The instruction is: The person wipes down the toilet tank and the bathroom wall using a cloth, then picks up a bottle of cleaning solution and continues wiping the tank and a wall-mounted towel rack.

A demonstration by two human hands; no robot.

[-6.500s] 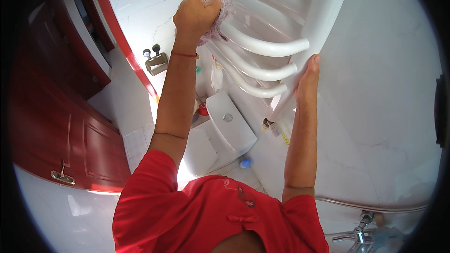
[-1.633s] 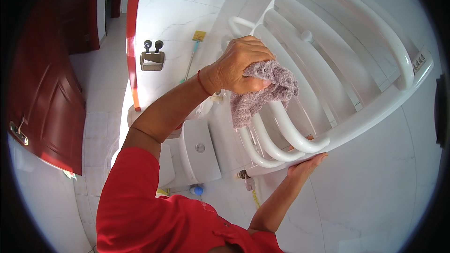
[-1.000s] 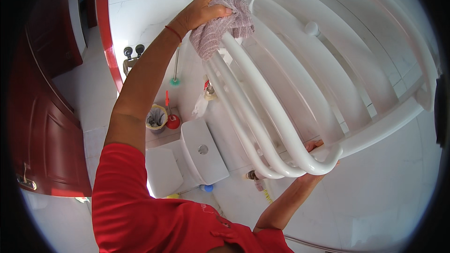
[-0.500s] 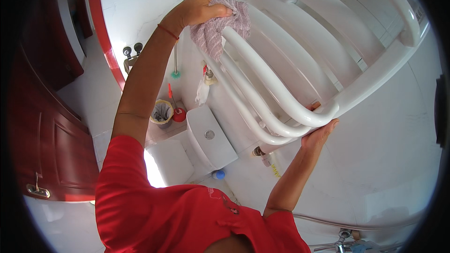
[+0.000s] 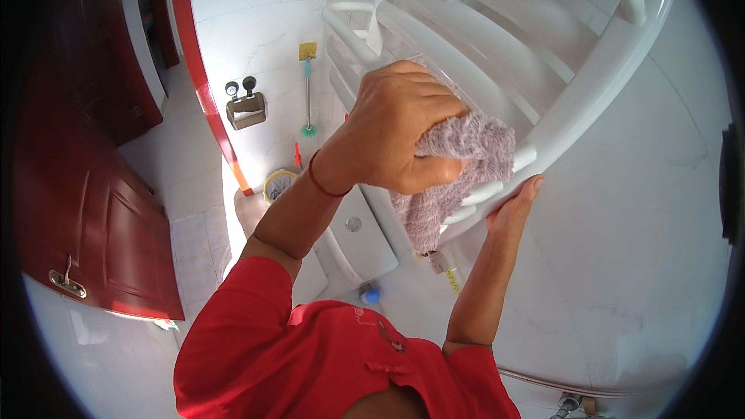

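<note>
A white towel radiator (image 5: 466,50) with thick curved tubes is mounted on the wall ahead. My left hand (image 5: 403,128) is closed on a mauve ribbed cloth (image 5: 469,174), which wraps over a tube near the radiator's right end and hangs down below it. That hand and cloth hide much of the lower tubes. At the radiator's lower right end, my right hand (image 5: 510,209) grips the side post (image 5: 578,112) from beneath. Its fingers are partly hidden by the post.
Below is a white toilet tank (image 5: 365,237), with a lined bin (image 5: 278,185) beside it. A long-handled brush (image 5: 309,101) and a wall holder (image 5: 247,111) are at the left. A red door (image 5: 109,240) stands farther left; a tap (image 5: 568,403) is at lower right.
My left hand has drawn the cloth along the tube from its far left end to the right end, closer to me. My right hand has stayed at the post. The view has shifted slightly.
</note>
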